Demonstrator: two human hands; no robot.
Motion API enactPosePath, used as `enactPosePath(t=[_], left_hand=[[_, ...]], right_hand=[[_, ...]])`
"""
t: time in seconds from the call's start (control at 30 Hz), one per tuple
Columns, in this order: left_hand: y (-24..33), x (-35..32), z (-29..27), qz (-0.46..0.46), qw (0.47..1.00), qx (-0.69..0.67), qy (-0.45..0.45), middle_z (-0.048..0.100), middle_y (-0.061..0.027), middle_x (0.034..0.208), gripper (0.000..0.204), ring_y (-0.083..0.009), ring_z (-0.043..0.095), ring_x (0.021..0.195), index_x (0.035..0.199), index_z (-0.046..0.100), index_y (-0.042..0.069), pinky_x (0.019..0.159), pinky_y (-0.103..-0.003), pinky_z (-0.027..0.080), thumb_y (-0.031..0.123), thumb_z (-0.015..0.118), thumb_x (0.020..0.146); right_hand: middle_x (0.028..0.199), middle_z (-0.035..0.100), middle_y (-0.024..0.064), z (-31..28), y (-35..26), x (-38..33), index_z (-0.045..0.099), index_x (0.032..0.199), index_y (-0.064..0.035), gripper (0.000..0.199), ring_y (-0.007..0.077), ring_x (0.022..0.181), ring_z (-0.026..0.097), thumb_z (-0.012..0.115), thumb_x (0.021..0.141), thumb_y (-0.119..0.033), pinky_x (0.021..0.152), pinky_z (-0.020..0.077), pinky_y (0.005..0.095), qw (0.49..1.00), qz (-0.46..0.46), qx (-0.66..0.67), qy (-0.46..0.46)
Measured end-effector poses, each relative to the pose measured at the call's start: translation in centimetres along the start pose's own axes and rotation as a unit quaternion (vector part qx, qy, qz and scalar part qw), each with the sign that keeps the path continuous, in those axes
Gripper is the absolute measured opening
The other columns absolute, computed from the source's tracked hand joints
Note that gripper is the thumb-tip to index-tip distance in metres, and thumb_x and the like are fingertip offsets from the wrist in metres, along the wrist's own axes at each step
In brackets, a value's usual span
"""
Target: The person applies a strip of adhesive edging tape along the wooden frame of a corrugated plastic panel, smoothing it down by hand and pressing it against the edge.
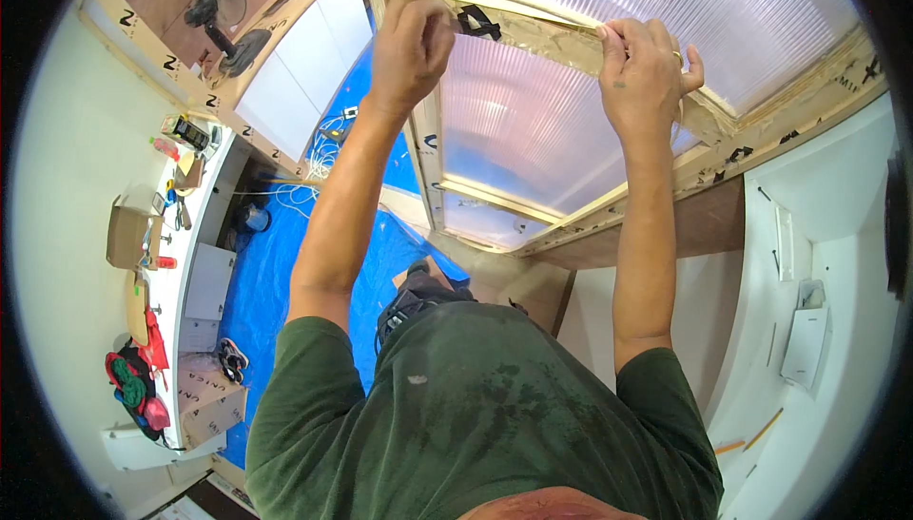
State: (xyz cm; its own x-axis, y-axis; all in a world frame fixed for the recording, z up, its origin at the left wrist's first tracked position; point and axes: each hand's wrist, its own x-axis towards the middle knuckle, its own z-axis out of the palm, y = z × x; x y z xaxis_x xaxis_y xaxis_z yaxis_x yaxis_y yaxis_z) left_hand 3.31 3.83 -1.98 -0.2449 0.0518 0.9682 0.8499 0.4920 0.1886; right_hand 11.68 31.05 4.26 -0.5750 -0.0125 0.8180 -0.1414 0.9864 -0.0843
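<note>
In front of me stands a wooden-framed panel (514, 26) with ribbed translucent panes (533, 121). Clear, wrinkled film with black print covers part of its crossrail. My left hand (414, 49) is closed at the rail's left end, next to a black printed mark (478, 22); what its fingers hold is hidden. Thumb and fingers of my right hand (647, 73) pinch the end of a thin pale strip (533, 10) that runs along the rail's top edge. A narrow loose end hangs beside the right wrist.
A blue tarp (285, 282) covers the floor at left. Along the left wall, a white counter (181, 263) holds boxes, tools and bags. A black fan (223, 26) stands at the far left, near white cable (328, 135). White shelving (818, 235) is at right.
</note>
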Motion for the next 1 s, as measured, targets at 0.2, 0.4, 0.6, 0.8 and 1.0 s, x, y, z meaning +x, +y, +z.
enactPosePath(t=[0.2,0.4,0.6,0.8,1.0], left_hand=[[1.9,-1.3,2.4,-0.085,0.992,0.042,0.086,0.07,-0.0119,0.107,0.022,-0.0154,0.071,0.08,0.117,0.076,0.001,0.067,-0.026,0.06,-0.001,0.08,0.096],[1.8,-1.6,4.1,-0.039,0.986,0.067,0.15,0.073,-0.0141,0.106,0.015,-0.0187,0.073,0.082,0.111,0.078,0.0,0.069,-0.029,0.061,-0.001,0.08,0.096],[4.8,-1.6,5.5,-0.125,0.976,0.02,0.175,0.071,-0.0138,0.102,0.012,-0.0219,0.071,0.084,0.107,0.077,-0.002,0.072,-0.031,0.06,-0.004,0.078,0.095],[5.0,-0.9,5.1,-0.158,0.979,-0.02,0.123,0.069,-0.0126,0.098,0.011,-0.0217,0.068,0.083,0.101,0.074,-0.001,0.075,-0.034,0.058,0.005,0.08,0.094],[8.2,-0.3,5.6,-0.249,0.963,-0.028,0.102,0.068,-0.0128,0.096,0.012,-0.0223,0.067,0.076,0.1,0.072,0.0,0.071,-0.035,0.056,0.007,0.08,0.095]], right_hand=[[0.101,0.069,0.0037,0.0,-0.1,0.0,0.08,0.1,-0.0189,0.02,0.0285,0.106,0.067,0.068,0.105,-0.034,0.115,0.0254,0.0563,1.0,-0.001,0.002,0.004],[0.1,0.068,0.0036,-0.1,-0.2,0.0,0.08,0.101,-0.0191,0.019,0.0279,0.106,0.066,0.068,0.105,-0.033,0.116,0.025,0.0563,1.0,0.002,0.006,0.001],[0.101,0.068,0.004,0.0,-0.2,0.0,0.08,0.102,-0.0199,0.018,0.0285,0.106,0.066,0.067,0.105,-0.033,0.117,0.0241,0.0573,1.0,0.009,0.009,-0.007],[0.101,0.067,0.0051,-0.1,-0.1,0.0,0.079,0.102,-0.0198,0.018,0.0295,0.107,0.066,0.067,0.105,-0.033,0.117,0.0247,0.0581,1.0,0.01,0.006,-0.007],[0.1,0.067,0.0059,0.0,-0.2,0.0,0.079,0.101,-0.0191,0.017,0.0304,0.107,0.066,0.068,0.104,-0.032,0.116,0.0254,0.0588,1.0,0.006,0.016,0.004]])
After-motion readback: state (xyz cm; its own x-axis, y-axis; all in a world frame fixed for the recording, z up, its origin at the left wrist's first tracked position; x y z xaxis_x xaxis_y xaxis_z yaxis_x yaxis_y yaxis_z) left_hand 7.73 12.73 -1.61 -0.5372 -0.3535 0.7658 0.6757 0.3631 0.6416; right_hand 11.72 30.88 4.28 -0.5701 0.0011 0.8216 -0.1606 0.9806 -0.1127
